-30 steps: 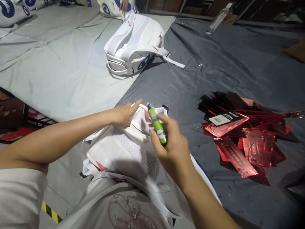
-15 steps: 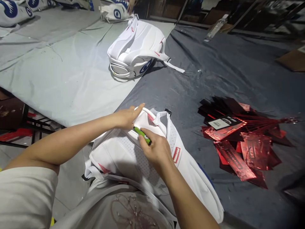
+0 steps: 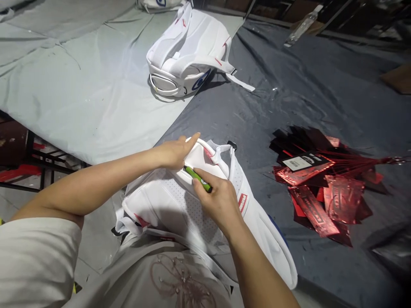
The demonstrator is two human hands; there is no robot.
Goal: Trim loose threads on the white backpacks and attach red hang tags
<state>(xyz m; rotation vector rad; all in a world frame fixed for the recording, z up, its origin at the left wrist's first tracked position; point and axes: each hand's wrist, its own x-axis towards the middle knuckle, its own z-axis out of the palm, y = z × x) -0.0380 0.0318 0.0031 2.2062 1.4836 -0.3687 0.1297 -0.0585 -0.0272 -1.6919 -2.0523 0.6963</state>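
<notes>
A white backpack (image 3: 167,205) lies back-up at the table's near edge, partly over my lap. My left hand (image 3: 175,153) grips its top by the white carry handle (image 3: 205,147). My right hand (image 3: 218,201) holds a small green lighter-like tool (image 3: 196,177), its tip pressed against the bag's top edge just below my left hand. A red label (image 3: 242,202) shows on the bag's shoulder strap to the right of my right hand.
A second white backpack (image 3: 188,55) lies further up the table where a pale grey cloth (image 3: 80,85) meets a dark grey cloth (image 3: 305,85). A heap of red foil hang tags (image 3: 324,184) lies to the right. A clear bottle (image 3: 302,26) rests at the far edge.
My right hand lowered the green tool from upright in the air down to the bag's top edge and keeps it there. My left hand stayed on the handle. The view shifted slightly.
</notes>
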